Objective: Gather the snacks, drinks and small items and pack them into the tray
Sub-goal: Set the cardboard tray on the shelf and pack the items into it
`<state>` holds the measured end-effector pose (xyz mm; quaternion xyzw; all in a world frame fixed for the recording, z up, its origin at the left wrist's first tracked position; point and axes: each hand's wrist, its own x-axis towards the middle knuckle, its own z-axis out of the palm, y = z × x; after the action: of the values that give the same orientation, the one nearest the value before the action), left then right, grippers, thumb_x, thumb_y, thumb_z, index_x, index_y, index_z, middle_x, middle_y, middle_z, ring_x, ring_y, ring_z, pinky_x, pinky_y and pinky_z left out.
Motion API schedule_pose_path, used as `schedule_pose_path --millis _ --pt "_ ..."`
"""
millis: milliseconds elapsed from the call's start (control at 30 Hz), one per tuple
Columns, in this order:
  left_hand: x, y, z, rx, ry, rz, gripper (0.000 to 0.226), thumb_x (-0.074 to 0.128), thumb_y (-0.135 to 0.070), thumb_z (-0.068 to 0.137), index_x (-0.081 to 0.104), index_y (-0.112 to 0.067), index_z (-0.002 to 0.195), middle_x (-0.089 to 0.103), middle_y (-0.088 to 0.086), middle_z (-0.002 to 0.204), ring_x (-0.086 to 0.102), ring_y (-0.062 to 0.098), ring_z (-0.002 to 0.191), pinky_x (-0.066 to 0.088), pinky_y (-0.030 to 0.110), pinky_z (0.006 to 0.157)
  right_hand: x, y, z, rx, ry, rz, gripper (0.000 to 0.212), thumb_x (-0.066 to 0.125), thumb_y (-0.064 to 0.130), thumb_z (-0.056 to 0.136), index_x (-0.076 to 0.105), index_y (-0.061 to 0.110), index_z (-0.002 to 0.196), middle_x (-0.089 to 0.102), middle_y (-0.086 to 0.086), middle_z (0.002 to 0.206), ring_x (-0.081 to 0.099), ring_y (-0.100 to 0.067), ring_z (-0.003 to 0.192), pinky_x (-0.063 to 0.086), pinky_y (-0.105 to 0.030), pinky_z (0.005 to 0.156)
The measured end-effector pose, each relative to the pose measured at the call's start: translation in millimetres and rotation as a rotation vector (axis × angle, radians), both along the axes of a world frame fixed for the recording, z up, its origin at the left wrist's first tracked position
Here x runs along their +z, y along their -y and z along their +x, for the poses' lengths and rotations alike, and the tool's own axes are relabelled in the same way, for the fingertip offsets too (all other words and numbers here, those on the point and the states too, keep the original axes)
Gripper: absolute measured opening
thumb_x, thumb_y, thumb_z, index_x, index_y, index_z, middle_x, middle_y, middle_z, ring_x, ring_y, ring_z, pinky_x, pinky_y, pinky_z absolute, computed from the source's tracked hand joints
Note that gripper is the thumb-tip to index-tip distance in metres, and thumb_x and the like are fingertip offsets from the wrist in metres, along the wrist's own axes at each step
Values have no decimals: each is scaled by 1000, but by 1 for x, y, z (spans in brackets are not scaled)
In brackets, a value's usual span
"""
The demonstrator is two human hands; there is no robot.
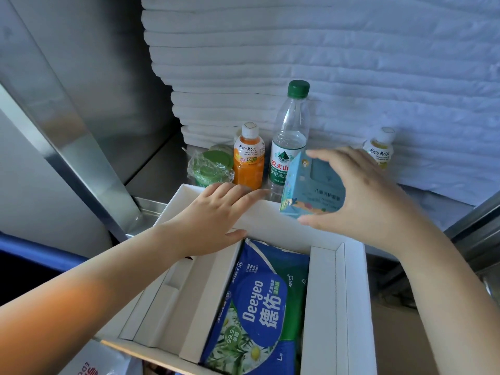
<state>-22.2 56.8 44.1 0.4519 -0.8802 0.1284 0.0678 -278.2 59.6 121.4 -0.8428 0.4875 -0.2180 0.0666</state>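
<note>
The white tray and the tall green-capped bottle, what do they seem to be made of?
White tray: probably matte cardboard or paperboard. Its thin walls and dividers are flat, dull white sheets with sharp folded edges.
Tall bottle: most likely clear, glossy plastic. The upper wall is see-through and catches soft highlights, and its thin-walled shape suggests plastic rather than glass.

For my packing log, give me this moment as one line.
left hand: rests on tray | right hand: holds blue box over tray rim | wipes pack: in tray | orange drink: outside tray

The left hand (216,212) lies flat, palm down, fingers straight, while the right hand (359,196) pinches a small blue box (311,190) between thumb and fingers.
</note>
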Motion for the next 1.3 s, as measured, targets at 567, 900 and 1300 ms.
schedule_pose_path --millis 567,900,1300 --pt "5 -50 7 114 196 83 101 63 -56 75 18 -4 148 12 19 155 15 36 141 26 50 110 -52 -20 57 278 -644 56 75 63 72 65 27 20 107 50 0 112 49 -18 98 31 -28 63" --pt "-21 -57 6 116 365 639 83 22 -62 94 -17 -12 147 -12 10 157 -9 22 145 -6 36 115 -87 -5 87 330 -899 63 77 55 71 74 48 7 116 44 -10 107 49 -25 91 40 -33 59" --pt "-27 -55 3 98 286 603 83 26 -57 96 -23 -10 143 -10 12 157 7 22 145 9 33 115 -68 3 57 503 -717 379 42 65 41 81 37 20 103 40 -3 119 43 -17 104 46 -33 87"
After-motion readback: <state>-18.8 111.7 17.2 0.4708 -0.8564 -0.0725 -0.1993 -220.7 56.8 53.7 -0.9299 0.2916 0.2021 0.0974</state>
